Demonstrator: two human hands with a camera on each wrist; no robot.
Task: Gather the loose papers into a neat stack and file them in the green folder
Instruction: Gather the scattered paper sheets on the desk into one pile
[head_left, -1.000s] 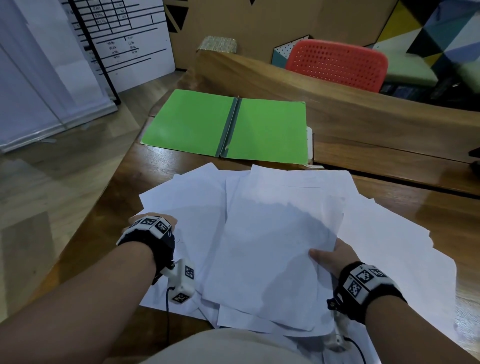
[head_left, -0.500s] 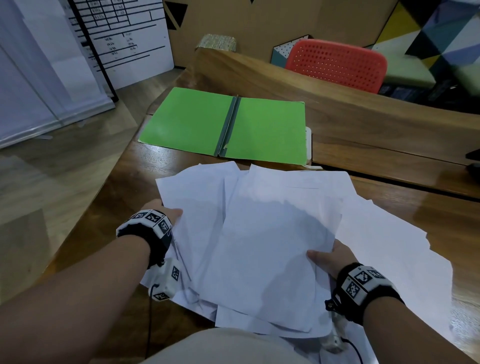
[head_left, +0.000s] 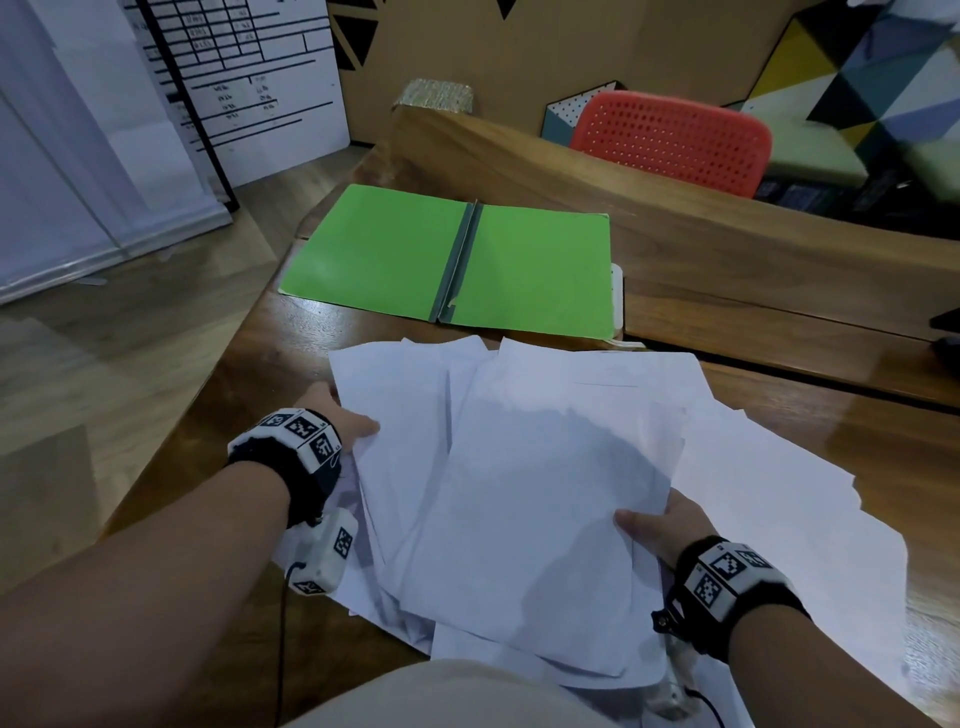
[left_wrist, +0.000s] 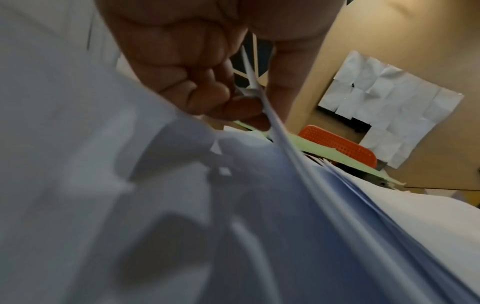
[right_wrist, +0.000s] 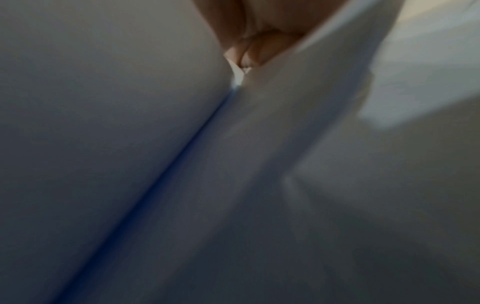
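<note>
From the head camera, your left hand (head_left: 340, 415) grips the left edge of the papers (head_left: 540, 499), thumb on top. Your right hand (head_left: 660, 525) holds their right edge the same way, thumb over the top sheet. The sheets lie fanned and uneven on the table (head_left: 249, 353), near you. The folder (head_left: 452, 260) lies open and flat just beyond them.

At your left wrist, curled fingers (left_wrist: 207, 96) and thumb pinch a thin bundle of sheets, edge on.

At your right wrist, paper fills the blurred view; the fingers (right_wrist: 259, 45) curl round a sheet's edge.
</note>
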